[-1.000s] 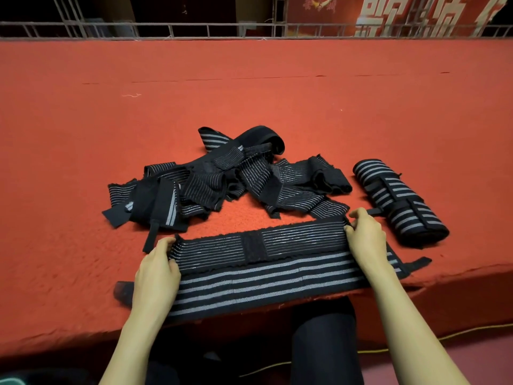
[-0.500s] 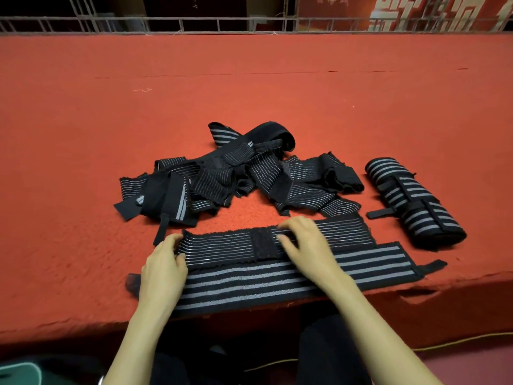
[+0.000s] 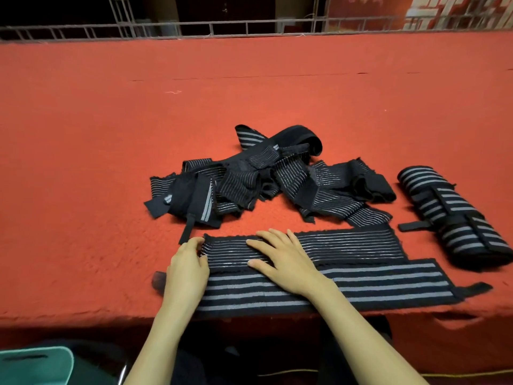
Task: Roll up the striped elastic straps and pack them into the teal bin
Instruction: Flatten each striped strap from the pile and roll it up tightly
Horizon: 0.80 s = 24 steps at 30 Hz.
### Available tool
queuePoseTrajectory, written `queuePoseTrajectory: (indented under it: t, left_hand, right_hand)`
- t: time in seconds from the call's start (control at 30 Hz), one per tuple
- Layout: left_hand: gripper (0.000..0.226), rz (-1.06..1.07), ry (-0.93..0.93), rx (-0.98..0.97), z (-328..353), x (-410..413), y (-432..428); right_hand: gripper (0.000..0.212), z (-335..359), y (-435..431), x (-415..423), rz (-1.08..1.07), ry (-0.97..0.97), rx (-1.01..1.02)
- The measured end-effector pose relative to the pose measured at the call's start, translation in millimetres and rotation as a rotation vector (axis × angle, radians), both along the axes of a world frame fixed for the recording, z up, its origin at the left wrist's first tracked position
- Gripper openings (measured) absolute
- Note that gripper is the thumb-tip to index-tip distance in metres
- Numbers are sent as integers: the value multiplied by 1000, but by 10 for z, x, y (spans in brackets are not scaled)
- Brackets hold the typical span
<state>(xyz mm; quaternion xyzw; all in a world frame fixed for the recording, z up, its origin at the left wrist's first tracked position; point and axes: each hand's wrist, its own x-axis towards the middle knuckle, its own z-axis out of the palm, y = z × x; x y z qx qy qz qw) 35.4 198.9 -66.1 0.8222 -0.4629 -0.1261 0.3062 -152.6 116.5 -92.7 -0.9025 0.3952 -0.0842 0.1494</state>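
Note:
A thin-striped black strap [image 3: 347, 244] lies flat near the front edge of the red table [image 3: 249, 93], on top of a wider grey-striped strap [image 3: 374, 284]. My left hand [image 3: 187, 269] pinches the thin-striped strap's left end with curled fingers. My right hand [image 3: 283, 261] rests flat on that strap just right of the left hand, fingers spread and straight. A tangled pile of loose straps [image 3: 263, 179] lies behind. One rolled strap [image 3: 455, 218] sits at the right. A corner of the teal bin [image 3: 36, 365] shows at the bottom left, below the table.
A metal railing [image 3: 249, 26] runs along the table's far edge, with a red banner behind at the top right. My dark-clothed legs [image 3: 249, 354] are under the front edge. A yellow cable [image 3: 291, 373] lies on the floor.
My right hand slid left along the thin-striped strap, from its right end to near the left hand. The left hand kept its hold on the left end. The view shifted left.

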Motion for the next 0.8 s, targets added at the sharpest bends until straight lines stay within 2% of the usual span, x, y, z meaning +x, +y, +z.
queuePoseTrajectory:
  t: [0.2, 0.33, 0.43, 0.53, 0.67, 0.8]
  left_hand:
    - [36, 17, -40, 12, -51, 43, 15]
    - [35, 34, -65, 11, -74, 50, 24]
    - [33, 41, -145, 59, -103, 62, 19]
    - [29, 49, -148, 90, -69, 56, 5]
    - [19, 61, -98, -13, -26, -35, -4]
    - [17, 3, -148, -116, -72, -105, 7]
  right_hand:
    - [73, -19, 21, -12, -21, -47, -52]
    - [74, -31, 23, 0, -28, -55, -56]
    - [69, -19, 33, -10, -6, -58, -55]
    - [53, -42, 48, -18, 107, -91, -110]
    - [45, -39, 46, -18, 140, -94, -68]
    - [47, -35, 66, -19, 123, -127, -73]
